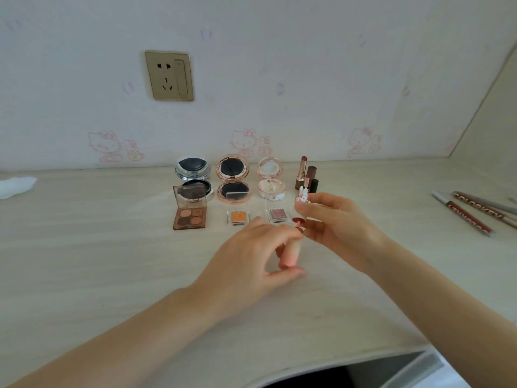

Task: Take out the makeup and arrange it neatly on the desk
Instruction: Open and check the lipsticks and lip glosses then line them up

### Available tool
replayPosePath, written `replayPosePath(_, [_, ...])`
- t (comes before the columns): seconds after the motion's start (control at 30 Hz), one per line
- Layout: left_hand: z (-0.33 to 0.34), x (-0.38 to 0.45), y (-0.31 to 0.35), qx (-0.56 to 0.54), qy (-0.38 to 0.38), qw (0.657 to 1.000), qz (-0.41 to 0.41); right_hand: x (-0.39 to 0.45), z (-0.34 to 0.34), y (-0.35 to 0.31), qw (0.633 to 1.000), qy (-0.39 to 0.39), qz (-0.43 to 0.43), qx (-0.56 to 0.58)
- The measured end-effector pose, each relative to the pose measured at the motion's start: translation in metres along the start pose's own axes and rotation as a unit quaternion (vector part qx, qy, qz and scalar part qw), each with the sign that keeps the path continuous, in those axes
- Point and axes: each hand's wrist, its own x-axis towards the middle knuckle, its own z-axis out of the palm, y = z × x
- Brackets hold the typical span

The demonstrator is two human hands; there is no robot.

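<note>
We hold a pink lip-tint tube point(289, 254) above the middle of the desk point(98, 247), our left hand point(246, 261) curled around its barrel with the thumb under its lower end. Our right hand point(333, 219) pinches the tube's cap point(302, 198), a small white-and-pink bunny-shaped piece, with a round dark-red applicator tip point(298, 220) showing between the two hands. We judge the tube is being uncapped so that it can be displayed open, as the other pieces already are.

Behind our hands the makeup stands in rows. Three compacts lie open with lids propped up: a silver cushion compact point(193, 175), a rose-gold compact point(232, 177) and a pale pink compact point(270, 177). In front of them sit a brown four-pan eyeshadow palette point(190, 210), an orange single eyeshadow point(237, 217) and a mauve glitter single eyeshadow point(276, 215), all with lids raised. To the right stand uncapped lipsticks point(303, 172), their caps beside them. The open spot near them looks like the likely place for the tube.

Far right lie lip glosses point(472, 212) with the lettering "COLORKEY", seen upside down. A white tissue point(15, 186) rests at the left edge, and a gold wall socket point(169, 75) sits on wallpaper printed with pink cartoon cats.
</note>
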Motion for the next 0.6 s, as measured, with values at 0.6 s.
replayPosePath(0.6, [0.058, 0.05, 0.005, 0.121, -0.001, 0.992, 0.021, 0.049, -0.034, -0.007, 0.945, 0.016, 0.019, -0.327])
